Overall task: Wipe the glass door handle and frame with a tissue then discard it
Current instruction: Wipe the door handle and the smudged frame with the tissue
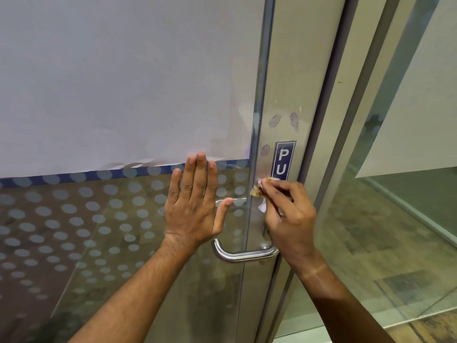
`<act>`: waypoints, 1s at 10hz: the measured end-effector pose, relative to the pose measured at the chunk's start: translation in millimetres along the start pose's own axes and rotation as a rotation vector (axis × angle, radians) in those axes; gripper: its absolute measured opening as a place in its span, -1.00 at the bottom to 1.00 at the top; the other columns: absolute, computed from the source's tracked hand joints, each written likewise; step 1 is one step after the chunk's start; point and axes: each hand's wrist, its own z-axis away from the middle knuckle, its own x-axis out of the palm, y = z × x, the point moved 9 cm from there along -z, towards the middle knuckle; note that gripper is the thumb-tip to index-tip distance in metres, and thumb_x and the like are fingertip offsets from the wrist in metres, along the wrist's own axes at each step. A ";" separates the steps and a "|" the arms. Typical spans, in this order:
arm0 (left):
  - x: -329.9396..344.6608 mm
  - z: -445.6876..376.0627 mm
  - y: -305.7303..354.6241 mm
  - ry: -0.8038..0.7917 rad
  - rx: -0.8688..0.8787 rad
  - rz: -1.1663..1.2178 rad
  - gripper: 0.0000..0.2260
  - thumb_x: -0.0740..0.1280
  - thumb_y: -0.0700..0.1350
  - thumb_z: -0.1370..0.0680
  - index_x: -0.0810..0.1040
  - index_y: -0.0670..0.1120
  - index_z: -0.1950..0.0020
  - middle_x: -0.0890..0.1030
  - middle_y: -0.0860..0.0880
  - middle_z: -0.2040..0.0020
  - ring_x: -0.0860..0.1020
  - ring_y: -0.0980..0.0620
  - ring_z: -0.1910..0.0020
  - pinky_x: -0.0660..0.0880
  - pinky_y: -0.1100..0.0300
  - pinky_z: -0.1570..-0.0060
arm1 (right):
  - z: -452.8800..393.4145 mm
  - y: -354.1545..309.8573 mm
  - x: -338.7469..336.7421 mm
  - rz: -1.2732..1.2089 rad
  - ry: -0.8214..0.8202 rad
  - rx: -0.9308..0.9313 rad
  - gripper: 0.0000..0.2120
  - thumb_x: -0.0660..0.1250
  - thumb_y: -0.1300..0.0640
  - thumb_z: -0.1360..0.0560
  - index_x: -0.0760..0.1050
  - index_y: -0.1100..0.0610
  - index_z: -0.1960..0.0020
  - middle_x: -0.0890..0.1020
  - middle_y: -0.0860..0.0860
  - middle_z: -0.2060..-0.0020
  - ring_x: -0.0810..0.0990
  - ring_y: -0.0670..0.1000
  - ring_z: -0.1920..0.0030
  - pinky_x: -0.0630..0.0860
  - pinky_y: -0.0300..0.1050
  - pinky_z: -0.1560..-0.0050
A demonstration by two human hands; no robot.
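We press our left hand flat against the glass door panel, fingers straight and close together, thumb spread out to the side, over the band of frosted dots. Our right hand pinches a crumpled white tissue, stained brownish at one edge, between curled fingertips and thumb, and holds it against the pale metal door frame just below the visible letters "PU" of a blue vertical sticker. The tissue touches the frame beside the glass edge. Smudged fingerprint marks show on the frame above the sticker. The curved brushed-steel door handle sits below both hands, untouched, its right end hidden behind our right wrist. A large white sheet covers the upper glass.
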 end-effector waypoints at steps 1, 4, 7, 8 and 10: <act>0.5 -0.6 0.4 -0.001 0.003 0.001 -0.23 0.08 0.21 -0.61 -0.19 -0.19 -0.60 -0.29 -0.16 -0.60 -0.24 -0.11 -0.60 -0.24 -0.04 -0.56 | -20.5 -2.4 -3.0 -0.015 0.076 -0.007 -0.70 0.42 0.41 -0.46 0.62 0.25 -0.17 0.62 0.15 0.02 0.61 0.11 0.00 0.59 -0.07 -0.04; -2.2 -0.6 0.8 0.025 0.008 -0.019 -0.25 0.09 0.20 -0.61 -0.14 -0.21 -0.60 -0.25 -0.18 -0.61 -0.21 -0.12 -0.60 -0.22 -0.05 -0.57 | -35.4 -1.6 -24.7 -0.057 0.130 0.050 -0.69 0.41 0.48 -0.42 0.64 0.26 -0.12 0.62 0.17 0.03 0.63 0.07 0.01 0.58 -0.14 -0.09; -2.2 -0.6 1.1 0.023 0.005 -0.008 -0.25 0.08 0.20 -0.62 -0.14 -0.22 -0.60 -0.25 -0.18 -0.61 -0.20 -0.12 -0.60 -0.21 -0.06 -0.57 | -65.5 -21.4 -22.0 0.061 0.088 -0.097 -0.70 0.39 0.45 -0.42 0.65 0.26 -0.12 0.65 0.16 0.11 0.61 0.15 0.06 0.56 -0.05 0.04; -1.5 0.0 0.2 0.024 0.001 -0.011 -0.26 0.08 0.20 -0.62 -0.09 -0.23 -0.60 -0.24 -0.18 -0.61 -0.19 -0.13 -0.61 -0.20 -0.06 -0.57 | -58.5 -23.3 -18.0 0.080 0.044 -0.114 -0.73 0.40 0.44 -0.43 0.65 0.28 -0.10 0.64 0.16 0.12 0.61 0.16 0.08 0.56 -0.06 0.04; -2.7 0.1 0.4 0.030 0.003 -0.010 -0.25 0.11 0.19 -0.61 -0.09 -0.22 -0.60 -0.22 -0.18 -0.61 -0.18 -0.12 -0.61 -0.19 -0.06 -0.57 | -73.7 -23.6 -28.2 0.030 0.118 -0.033 -0.69 0.41 0.49 -0.38 0.66 0.26 -0.07 0.66 0.13 0.16 0.61 0.11 0.13 0.57 -0.05 0.11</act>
